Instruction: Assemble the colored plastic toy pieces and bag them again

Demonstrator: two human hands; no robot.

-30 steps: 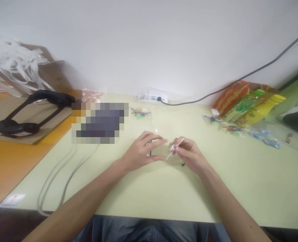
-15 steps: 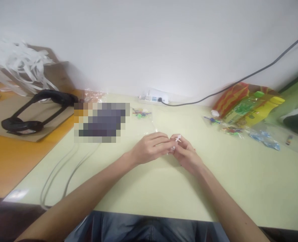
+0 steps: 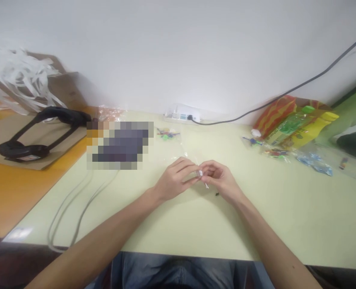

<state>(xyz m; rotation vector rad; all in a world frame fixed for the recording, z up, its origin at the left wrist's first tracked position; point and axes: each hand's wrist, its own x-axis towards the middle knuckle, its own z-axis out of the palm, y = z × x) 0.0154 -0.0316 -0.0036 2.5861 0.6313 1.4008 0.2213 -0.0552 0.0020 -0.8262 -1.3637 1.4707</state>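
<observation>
Over the middle of the pale table [image 3: 184,224], my left hand [image 3: 178,178] and my right hand [image 3: 221,180] meet at the fingertips. Between them is a small white plastic piece [image 3: 200,173], with a thin white end poking out below the fingers. Both hands are closed on it in a pinch; its full shape is partly hidden by the fingers. A tiny dark piece [image 3: 217,194] lies on the table just under my right hand.
Small bags of coloured plastic parts [image 3: 167,134] lie behind my hands, others [image 3: 275,153] to the right. A power strip [image 3: 182,114] sits by the wall. A pixelated dark object [image 3: 120,146], cables and a black frame [image 3: 42,132] are on the left, snack packs [image 3: 307,128] at right.
The white piece has turned: its arrow-like end no longer points up above my right fingers, and a thin end now points down. The dark piece under my right hand has come into clearer view.
</observation>
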